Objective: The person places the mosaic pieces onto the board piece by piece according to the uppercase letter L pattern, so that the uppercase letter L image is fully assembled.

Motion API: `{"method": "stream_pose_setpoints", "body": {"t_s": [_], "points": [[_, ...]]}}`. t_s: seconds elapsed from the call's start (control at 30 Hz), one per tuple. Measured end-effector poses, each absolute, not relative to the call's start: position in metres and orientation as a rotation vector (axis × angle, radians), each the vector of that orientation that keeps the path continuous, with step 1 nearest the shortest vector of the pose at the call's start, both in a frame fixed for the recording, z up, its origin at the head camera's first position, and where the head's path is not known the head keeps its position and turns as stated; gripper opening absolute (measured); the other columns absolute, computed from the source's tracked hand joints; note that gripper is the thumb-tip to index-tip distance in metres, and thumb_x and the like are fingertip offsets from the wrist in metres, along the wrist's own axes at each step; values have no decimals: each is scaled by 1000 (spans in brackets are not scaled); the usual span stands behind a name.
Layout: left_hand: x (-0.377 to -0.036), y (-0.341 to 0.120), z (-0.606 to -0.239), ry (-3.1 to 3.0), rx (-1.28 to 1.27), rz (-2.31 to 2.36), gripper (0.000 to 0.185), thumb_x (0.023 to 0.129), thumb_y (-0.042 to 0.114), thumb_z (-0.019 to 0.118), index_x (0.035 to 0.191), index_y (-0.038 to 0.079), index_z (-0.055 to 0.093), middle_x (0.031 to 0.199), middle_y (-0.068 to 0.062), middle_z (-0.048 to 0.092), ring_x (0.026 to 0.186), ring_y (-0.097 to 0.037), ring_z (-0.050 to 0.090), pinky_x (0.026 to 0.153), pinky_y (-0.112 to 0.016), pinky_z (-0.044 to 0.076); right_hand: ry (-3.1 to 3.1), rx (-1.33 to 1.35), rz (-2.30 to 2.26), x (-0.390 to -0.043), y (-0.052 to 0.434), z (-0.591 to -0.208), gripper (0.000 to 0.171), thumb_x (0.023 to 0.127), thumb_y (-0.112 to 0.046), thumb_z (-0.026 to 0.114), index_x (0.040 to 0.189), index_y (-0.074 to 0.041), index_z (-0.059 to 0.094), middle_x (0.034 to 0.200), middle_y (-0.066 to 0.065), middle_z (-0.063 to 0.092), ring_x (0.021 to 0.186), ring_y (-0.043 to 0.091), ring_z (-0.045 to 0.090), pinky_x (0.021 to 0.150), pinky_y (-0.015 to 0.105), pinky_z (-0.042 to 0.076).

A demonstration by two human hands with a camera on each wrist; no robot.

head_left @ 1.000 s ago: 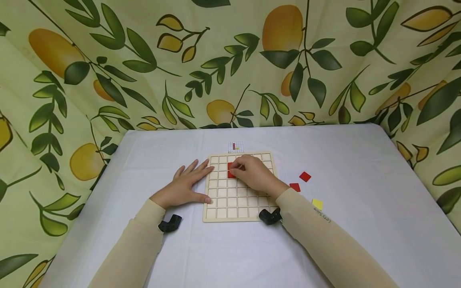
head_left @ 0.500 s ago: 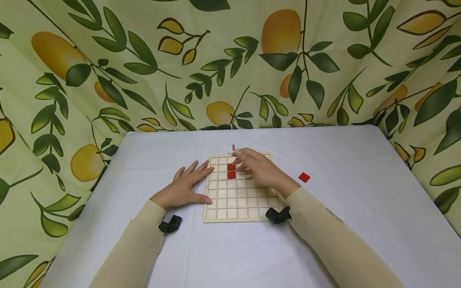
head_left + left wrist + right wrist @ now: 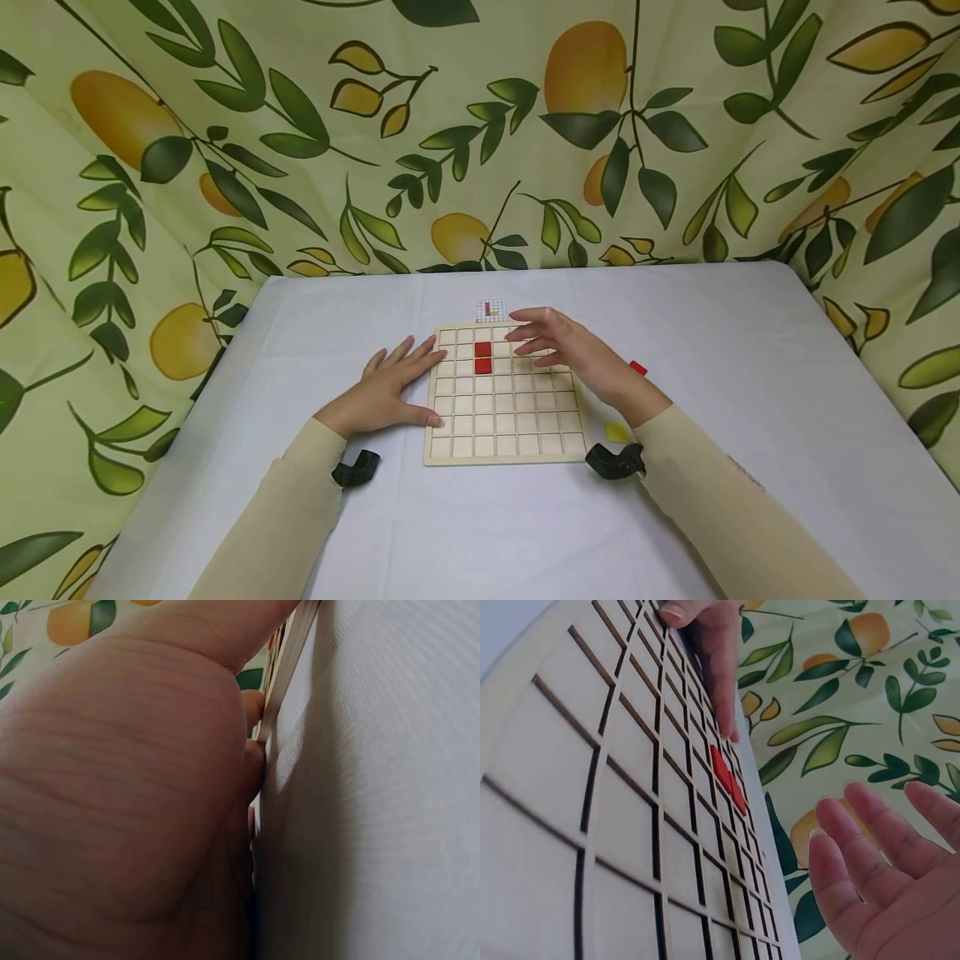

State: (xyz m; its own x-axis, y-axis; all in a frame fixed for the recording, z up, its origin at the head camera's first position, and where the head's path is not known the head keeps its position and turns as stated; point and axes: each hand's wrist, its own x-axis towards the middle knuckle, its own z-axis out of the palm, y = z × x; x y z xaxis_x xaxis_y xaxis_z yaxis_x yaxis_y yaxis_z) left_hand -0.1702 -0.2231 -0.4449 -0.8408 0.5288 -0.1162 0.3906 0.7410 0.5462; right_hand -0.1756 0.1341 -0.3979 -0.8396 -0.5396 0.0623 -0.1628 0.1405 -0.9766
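Hands first: our left hand (image 3: 385, 390) lies flat on the bench (image 3: 465, 533), fingers straight and spread, with the fingertips and thumb touching the wooden grid board (image 3: 504, 393) at its 9 o'clock edge. In the left wrist view we see only the heel of that hand (image 3: 120, 795) pressed down against the white cloth beside the board's edge (image 3: 289, 667). Our right hand (image 3: 577, 354) hovers above the board's 1 o'clock corner, fingers straight, slightly apart and holding nothing; the right wrist view shows its fingers (image 3: 870, 862) loose above the grid (image 3: 592, 787).

Two red tiles (image 3: 483, 357) sit in the board, one directly behind the other, in the third column from the left, second and third rows from the far edge. From the right wrist camera we see the same red pair (image 3: 727, 778) well away from the right hand, with a left-hand fingertip (image 3: 720, 667) lying along the board's edge near them.

At 12 o'clock of the board, just beyond its far edge, lies a small pattern card (image 3: 491, 310) with a printed grid and red marks; we cannot read any writing on it. A loose red tile (image 3: 638, 367) peeks out at 3 o'clock behind our right wrist, and a yellow tile (image 3: 617, 432) lies at 4 o'clock just off the board's corner. Leaf-and-fruit printed fabric (image 3: 480, 125) encloses the bench.
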Motion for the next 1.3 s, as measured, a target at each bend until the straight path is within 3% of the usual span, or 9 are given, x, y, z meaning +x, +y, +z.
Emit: {"method": "stream_pose_setpoints", "body": {"t_s": [0.43, 0.73, 1.0, 1.3], "points": [[-171, -223, -448, 2688, 710, 748, 115, 80, 68, 89, 173, 27, 36, 181, 7, 12, 166, -32, -4, 126, -62, -9, 2149, -713, -1739, -157, 180, -408, 66, 119, -47, 19, 164, -7, 44, 151, 16, 61, 132, 38, 60, 110, 64, 44], [-170, -222, -446, 2690, 703, 750, 114, 80, 68, 89, 173, 27, 36, 181, 7, 12, 166, -32, -4, 126, -62, -9, 2198, -726, -1790, -150, 220, -415, 65, 120, -45, 16, 163, -5, 45, 148, 24, 60, 131, 42, 59, 105, 42, 53], [-170, -222, -447, 2685, 704, 746, 114, 80, 69, 89, 173, 28, 36, 181, 8, 11, 166, -30, -5, 126, -61, -10, 2286, -665, -1826, -147, 251, -409, 60, 120, -43, 17, 162, -13, 48, 148, 23, 60, 129, 36, 61, 101, 36, 53], [-171, -222, -447, 2692, 688, 721, 116, 80, 71, 87, 173, 29, 35, 181, 8, 11, 166, -30, -5, 126, -61, -10, 2447, -444, -1755, -152, 268, -421, 61, 119, -43, 23, 163, -6, 44, 148, 21, 60, 129, 35, 61, 101, 27, 51]]}}
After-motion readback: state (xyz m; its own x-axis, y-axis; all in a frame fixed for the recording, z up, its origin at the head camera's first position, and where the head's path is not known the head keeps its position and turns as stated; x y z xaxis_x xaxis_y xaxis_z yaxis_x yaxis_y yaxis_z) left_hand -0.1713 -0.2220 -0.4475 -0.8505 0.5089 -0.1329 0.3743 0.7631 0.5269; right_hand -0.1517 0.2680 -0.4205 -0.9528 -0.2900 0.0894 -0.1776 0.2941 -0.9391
